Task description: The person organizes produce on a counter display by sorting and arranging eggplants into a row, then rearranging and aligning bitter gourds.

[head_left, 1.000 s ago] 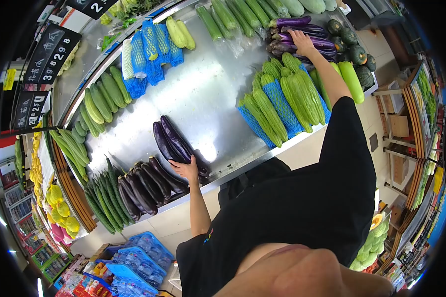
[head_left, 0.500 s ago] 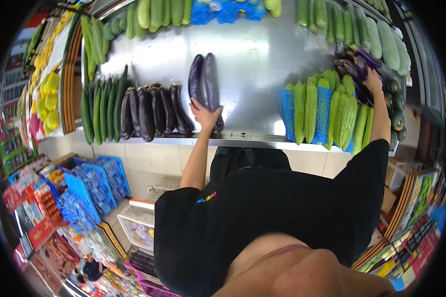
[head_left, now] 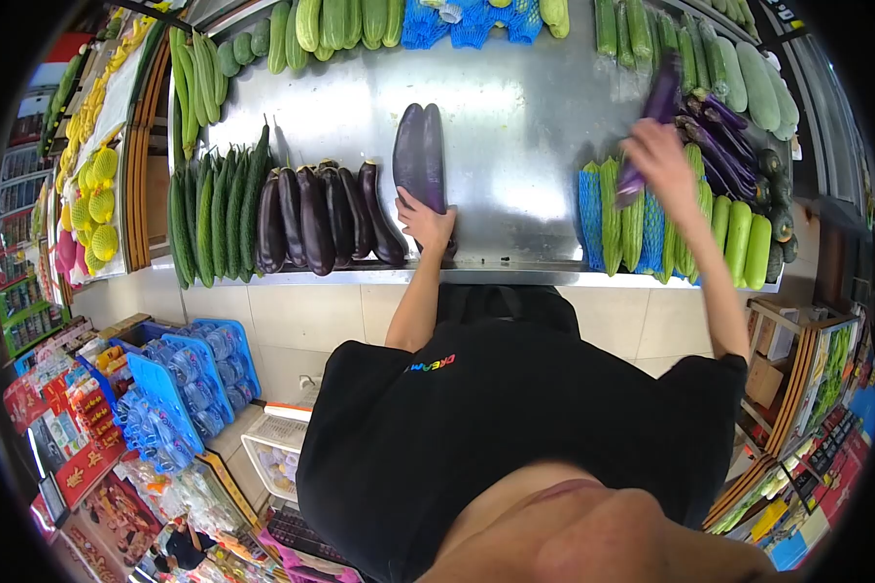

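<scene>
My left hand (head_left: pixel 424 223) is closed around the lower ends of two long purple eggplants (head_left: pixel 419 155) lying side by side on the metal counter (head_left: pixel 525 126). To its left is a row of dark eggplants (head_left: pixel 316 219). Raised over several ridged green gourds (head_left: pixel 612 219), my right hand (head_left: pixel 666 165) grips another purple eggplant (head_left: pixel 664 87), slanting with its upper end away from me. Motion blurs this hand slightly. Just right of it lies a heap of thinner purple eggplants (head_left: pixel 724 146), partly covered by the hand and forearm.
Cucumbers (head_left: pixel 219 209) line the counter's left front. Pale green gourds (head_left: pixel 335 21) and blue-netted produce (head_left: pixel 472 24) sit along the back. Smooth green gourds (head_left: pixel 747 248) are at right front. Behind me on the floor are blue crates of bottles (head_left: pixel 190 374) and a white basket (head_left: pixel 272 452).
My right hand has lifted an eggplant from the heap and moved it leftward over the ridged gourds. My left hand stays on its two eggplants. The view has shifted slightly.
</scene>
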Available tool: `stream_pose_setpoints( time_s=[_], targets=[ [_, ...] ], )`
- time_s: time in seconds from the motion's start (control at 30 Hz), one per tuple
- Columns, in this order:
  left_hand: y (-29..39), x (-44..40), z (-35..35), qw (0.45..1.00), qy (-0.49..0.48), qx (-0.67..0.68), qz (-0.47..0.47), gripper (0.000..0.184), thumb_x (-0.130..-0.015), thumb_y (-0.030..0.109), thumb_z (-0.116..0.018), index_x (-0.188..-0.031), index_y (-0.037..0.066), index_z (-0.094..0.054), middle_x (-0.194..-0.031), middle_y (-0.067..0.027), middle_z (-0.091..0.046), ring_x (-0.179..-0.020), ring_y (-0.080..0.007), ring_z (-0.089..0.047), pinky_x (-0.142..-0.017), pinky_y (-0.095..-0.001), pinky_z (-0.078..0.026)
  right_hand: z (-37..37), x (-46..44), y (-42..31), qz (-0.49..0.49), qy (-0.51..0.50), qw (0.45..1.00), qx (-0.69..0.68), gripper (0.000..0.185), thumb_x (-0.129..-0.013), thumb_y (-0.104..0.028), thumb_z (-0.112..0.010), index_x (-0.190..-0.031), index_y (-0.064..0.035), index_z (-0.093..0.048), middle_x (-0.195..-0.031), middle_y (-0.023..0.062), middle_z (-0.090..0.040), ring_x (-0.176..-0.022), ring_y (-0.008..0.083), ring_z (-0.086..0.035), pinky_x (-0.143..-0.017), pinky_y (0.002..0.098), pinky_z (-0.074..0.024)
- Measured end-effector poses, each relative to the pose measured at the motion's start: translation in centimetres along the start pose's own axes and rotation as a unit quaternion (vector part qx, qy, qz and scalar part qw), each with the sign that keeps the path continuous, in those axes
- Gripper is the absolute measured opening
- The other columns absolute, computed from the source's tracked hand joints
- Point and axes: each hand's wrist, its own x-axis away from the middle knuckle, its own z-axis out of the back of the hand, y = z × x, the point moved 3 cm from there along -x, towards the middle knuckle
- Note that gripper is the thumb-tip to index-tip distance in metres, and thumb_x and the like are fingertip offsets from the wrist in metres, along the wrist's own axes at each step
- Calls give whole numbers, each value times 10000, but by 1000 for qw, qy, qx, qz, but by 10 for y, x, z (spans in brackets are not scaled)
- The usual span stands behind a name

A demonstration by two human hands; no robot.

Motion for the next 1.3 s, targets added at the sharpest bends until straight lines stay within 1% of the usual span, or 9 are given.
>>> stream_pose_setpoints(
  time_s=[0.23,0.4,0.53,0.67,0.83,0.9,1.0,1.03,1.3],
  targets=[
    [-28,-19,15,999,0,-9,-32,1253,-590,377,-846,-1502,30,-60,-1448,-253,-260,-1286,-421,-325,-953,-617,-369,-152,-49,-181,167,-68,973,-146,391,-793,-118,-558,-1182,-154,-549,-1385,74,-472,-1396,242,-328,-1094,486,-344],
    [-44,-32,11,991,-102,89,18,1255,-641,287,-865,-1511,101,19,-1469,-273,-173,-1317,-471,-261,-1003,-645,-321,-225,-54,-256,141,-88,967,-192,343,-814,-151,-546,-1156,-160,-554,-1401,83,-454,-1399,251,-320,-1098,462,-352],
    [-71,-56,-3,989,-85,120,-21,1024,-746,343,-770,-1501,66,-137,-1451,-290,-228,-1314,-482,-269,-1032,-621,-305,-252,-41,-300,122,-96,958,-241,319,-830,-173,-531,-1148,-169,-556,-1426,103,-421,-1402,258,-310,-1105,451,-343],
    [-34,-51,7,989,-93,82,-81,1140,-725,539,-752,-1516,57,-89,-1514,-300,-138,-1393,-469,-159,-1050,-641,-257,-255,-33,-302,84,-106,942,-308,417,-794,-132,-599,-1208,-157,-551,-1477,106,-365,-1403,282,-298,-1068,493,-384],
    [-1,-30,-4,985,-118,-85,-89,1407,-569,737,-755,-1519,20,-5,-1544,-326,65,-1444,-462,57,-1025,-745,-148,-178,-10,-199,35,-167,913,-371,488,-760,-40,-612,-1238,-112,-548,-1337,141,-497,-1254,322,-466,-993,407,-450],
    [-1,-27,-10,985,-110,-98,-90,1445,-543,751,-757,-1515,1,3,-1534,-340,93,-1440,-469,75,-999,-778,-133,-163,10,-104,-23,-43,958,-282,375,-796,-74,-583,-1169,-109,-588,-1204,136,-580,-1082,323,-576,-887,421,-498],
    [7,-25,-6,986,-111,-104,-74,1388,-578,667,-789,-1513,-3,-13,-1548,-311,83,-1443,-463,67,-994,-777,-169,-110,41,72,-312,-60,937,-144,248,-826,-106,-562,-1057,-111,-650,-1044,111,-646,-964,313,-606,-827,416,-508],
    [6,-25,-6,986,-105,-104,-75,1361,-593,635,-796,-1515,2,-22,-1552,-303,73,-1444,-462,57,-996,-775,-176,-104,58,130,-305,62,947,-84,244,-817,-116,-571,-1047,-93,-650,-1013,118,-652,-954,320,-610,-835,418,-507],
    [-34,-23,-5,985,-47,-30,-161,969,-804,355,-725,-1513,45,-143,-1552,-263,-133,-1436,-429,-122,-1141,-534,-190,-174,133,347,-504,-201,838,45,476,-773,-125,-664,-1205,-68,-471,-1242,158,-557,-1181,364,-526,-970,475,-470]
  ],
)
